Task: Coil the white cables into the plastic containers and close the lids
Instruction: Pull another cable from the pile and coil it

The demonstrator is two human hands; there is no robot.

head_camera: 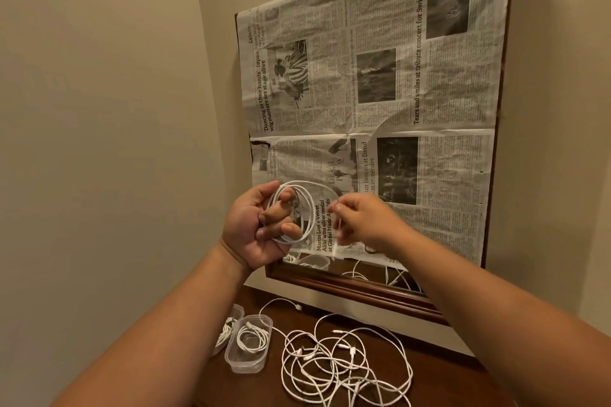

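Two plastic containers [245, 367] each hold a coiled white cable [244, 343].

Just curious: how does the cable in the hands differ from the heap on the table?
The held cable is wound in neat loops; the heap sprawls in a loose tangle. The held cable is up in the air, gripped by the left hand and pinched by the right hand; the heap lies on the table, untouched. Both are white.
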